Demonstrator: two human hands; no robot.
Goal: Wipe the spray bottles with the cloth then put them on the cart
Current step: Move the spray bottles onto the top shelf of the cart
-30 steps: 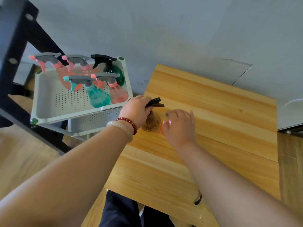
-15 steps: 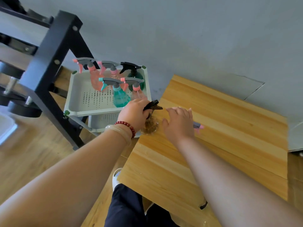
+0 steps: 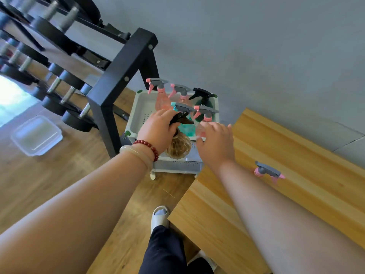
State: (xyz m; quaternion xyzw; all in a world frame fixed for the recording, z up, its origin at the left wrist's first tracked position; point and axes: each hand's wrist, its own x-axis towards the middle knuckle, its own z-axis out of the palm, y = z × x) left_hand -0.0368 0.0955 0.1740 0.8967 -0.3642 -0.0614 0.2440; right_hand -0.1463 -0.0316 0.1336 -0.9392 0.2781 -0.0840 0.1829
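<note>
Left hand point(image 3: 158, 131) grasps amber spray bottle point(image 3: 178, 147) by its black head above cart point(image 3: 138, 109); right hand point(image 3: 215, 143) alongside, relaxed, fingers extended.

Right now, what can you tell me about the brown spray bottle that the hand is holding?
The brown spray bottle has a round, see-through amber body, plastic by its look, and a black trigger head. It is about upright in the air, held by the left hand, whose fingers curl round its neck and head. It hangs at the front edge of the cart, not yet set down. The open right hand is close beside it; I cannot tell if it touches.
</note>
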